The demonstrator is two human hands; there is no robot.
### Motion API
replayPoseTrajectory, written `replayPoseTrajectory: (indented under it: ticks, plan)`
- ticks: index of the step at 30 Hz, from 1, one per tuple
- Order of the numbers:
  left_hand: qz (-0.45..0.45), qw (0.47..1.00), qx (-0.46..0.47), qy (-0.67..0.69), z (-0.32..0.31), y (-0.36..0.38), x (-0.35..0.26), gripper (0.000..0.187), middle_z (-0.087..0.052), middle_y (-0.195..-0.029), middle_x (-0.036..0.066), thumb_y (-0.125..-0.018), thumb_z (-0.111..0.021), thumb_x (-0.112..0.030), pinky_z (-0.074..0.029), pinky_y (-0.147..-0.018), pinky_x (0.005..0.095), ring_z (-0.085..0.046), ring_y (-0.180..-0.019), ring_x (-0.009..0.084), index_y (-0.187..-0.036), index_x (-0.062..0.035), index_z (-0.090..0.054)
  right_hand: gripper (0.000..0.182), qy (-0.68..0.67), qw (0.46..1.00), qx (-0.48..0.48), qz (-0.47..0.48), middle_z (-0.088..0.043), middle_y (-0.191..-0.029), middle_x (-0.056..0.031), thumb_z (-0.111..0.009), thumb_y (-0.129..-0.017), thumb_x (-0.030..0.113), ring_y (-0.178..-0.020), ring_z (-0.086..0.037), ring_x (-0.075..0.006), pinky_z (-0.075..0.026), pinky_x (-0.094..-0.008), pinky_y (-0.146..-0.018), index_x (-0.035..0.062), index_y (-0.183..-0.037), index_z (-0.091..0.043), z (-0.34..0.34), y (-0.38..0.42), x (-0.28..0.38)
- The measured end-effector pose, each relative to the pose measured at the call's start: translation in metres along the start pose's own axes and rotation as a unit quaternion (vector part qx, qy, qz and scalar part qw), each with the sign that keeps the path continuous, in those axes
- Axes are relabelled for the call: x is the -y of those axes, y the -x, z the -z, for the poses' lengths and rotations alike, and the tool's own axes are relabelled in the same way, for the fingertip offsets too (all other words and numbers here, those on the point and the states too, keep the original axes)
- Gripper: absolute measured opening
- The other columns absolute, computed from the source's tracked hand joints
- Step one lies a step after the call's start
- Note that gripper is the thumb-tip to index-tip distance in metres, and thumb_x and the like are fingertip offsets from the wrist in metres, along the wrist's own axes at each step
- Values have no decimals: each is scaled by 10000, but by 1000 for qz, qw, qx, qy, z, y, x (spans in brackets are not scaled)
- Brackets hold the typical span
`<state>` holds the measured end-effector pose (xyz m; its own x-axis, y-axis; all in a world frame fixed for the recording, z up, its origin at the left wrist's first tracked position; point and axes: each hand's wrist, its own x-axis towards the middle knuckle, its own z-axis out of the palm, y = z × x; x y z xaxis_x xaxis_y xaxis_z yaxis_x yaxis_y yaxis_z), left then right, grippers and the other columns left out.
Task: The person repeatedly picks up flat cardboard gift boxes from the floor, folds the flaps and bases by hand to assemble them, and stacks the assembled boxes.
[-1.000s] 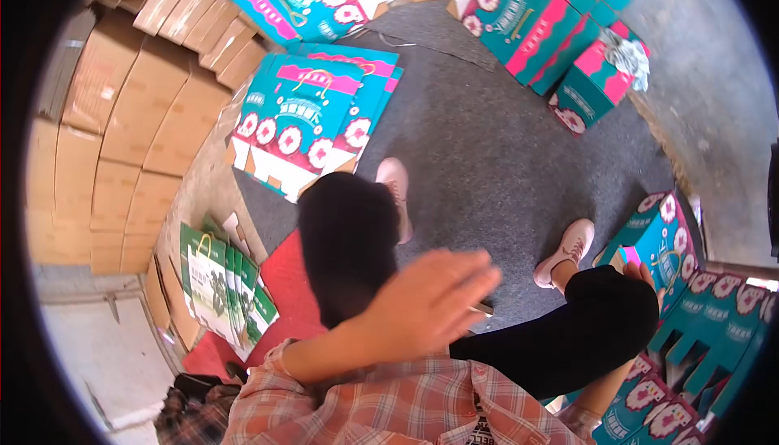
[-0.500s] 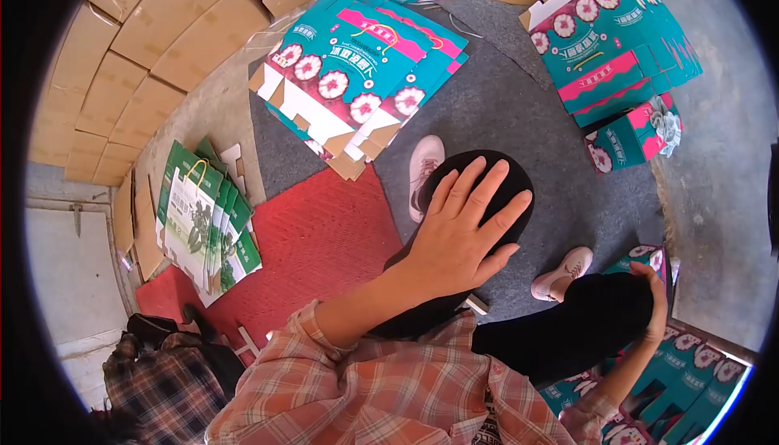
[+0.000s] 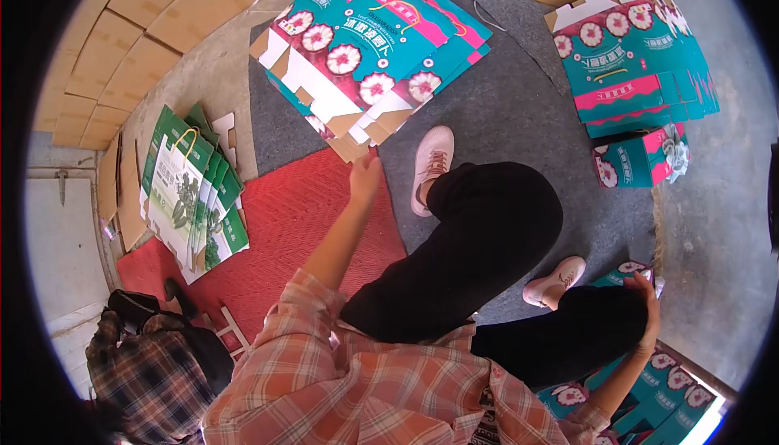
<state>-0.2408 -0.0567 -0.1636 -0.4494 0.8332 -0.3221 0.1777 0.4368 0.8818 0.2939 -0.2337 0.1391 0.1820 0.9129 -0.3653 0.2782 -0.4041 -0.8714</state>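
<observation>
Cardboard in teal and pink covers much of the floor here. The left hand point(image 3: 365, 176) stretches out ahead of the seated person to the near edge of the stack of flat box blanks point(image 3: 369, 51), which lies on the grey carpet point(image 3: 503, 133) just beyond the red mat point(image 3: 296, 230). Its fingers appear pinched on a brown corner flap at the bottom of that stack, though the grasp is small in view and I cannot tell how firm it is. The right hand point(image 3: 649, 303) rests on the right knee, beside the folded boxes point(image 3: 673, 388) at the near right; its fingers curl loosely and seem to hold nothing.

Risk, as I judge it, lies in that thin pinch. A pull on one flap could bend or tear it, since the sheets above weigh on it. The blanks lie fanned and uneven, so dragging one may slide several off together, toward the pink shoe point(image 3: 430, 165). The reach is long and the body leans, so the grip may slip.

Farther right lie more flat blanks point(image 3: 641, 64) and one assembled box point(image 3: 641, 161). Green paper bags point(image 3: 191, 193) sit at the left, near brown cartons point(image 3: 130, 47).
</observation>
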Motion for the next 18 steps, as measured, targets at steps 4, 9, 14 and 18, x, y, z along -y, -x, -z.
replayPoseTrajectory:
  ticks: [4,9,14,18]
  plan:
    - [148,987,-52,28,13,-83,80,453,-614,-1096,154,-823,-618,-217,-443,-867,311,-587,-994,221,-1190,35,-535,603,-116,991,-52,43,-541,-1237,-160,-371,-953,451,-1192,-468,-255,-307,-372,-1048,-19,-1324,-444,5,6,-27]
    - [192,936,-98,277,23,-115,34,305,-615,-990,79,-850,-612,-197,-434,-769,308,-577,-914,176,-1127,-83,-554,596,7,998,-56,12,-527,-1252,-164,-413,-948,444,-1188,-468,-252,-299,-381,-1054,-21,-1320,-449,7,15,-8]
    - [249,891,-123,359,30,-165,47,297,-610,-958,47,-824,-656,-177,-478,-671,323,-598,-848,185,-1090,-99,-551,569,21,998,-55,-14,-550,-1220,-158,-457,-936,426,-1165,-487,-248,-320,-369,-1034,-18,-1291,-484,7,14,-1]
    - [207,944,-90,241,34,-171,21,296,-603,-973,50,-809,-663,-158,-525,-632,358,-610,-835,205,-1074,-76,-557,581,26,998,-60,-25,-558,-1206,-161,-476,-925,436,-1155,-495,-249,-345,-365,-1014,-19,-1285,-487,8,18,0]
